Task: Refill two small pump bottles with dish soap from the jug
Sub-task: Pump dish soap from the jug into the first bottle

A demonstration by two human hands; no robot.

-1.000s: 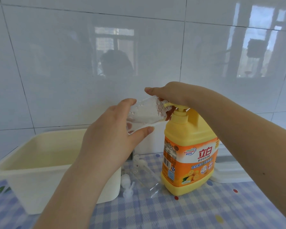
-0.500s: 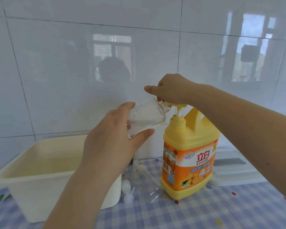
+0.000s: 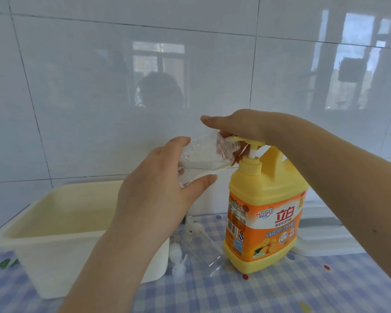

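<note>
A yellow dish soap jug (image 3: 265, 213) with an orange label stands on the checked cloth. My right hand (image 3: 242, 126) lies flat on its yellow pump head (image 3: 248, 141) and presses it. My left hand (image 3: 158, 188) grips a small clear bottle (image 3: 203, 154), tilted on its side, with the bottle's open neck held at the pump spout. A little clear liquid lies in the bottle. A second clear bottle (image 3: 201, 245) lies on the cloth by the jug's base, with a white pump cap (image 3: 177, 258) loose beside it.
A cream plastic tub (image 3: 43, 242) stands at the left on the blue checked tablecloth (image 3: 280, 294). A flat white lidded box (image 3: 325, 236) sits behind the jug at the right. The white tiled wall (image 3: 99, 86) rises close behind everything.
The pump head rose about half a second ago and my right hand has now pushed it partway down again. My left hand keeps the bottle at the spout.
</note>
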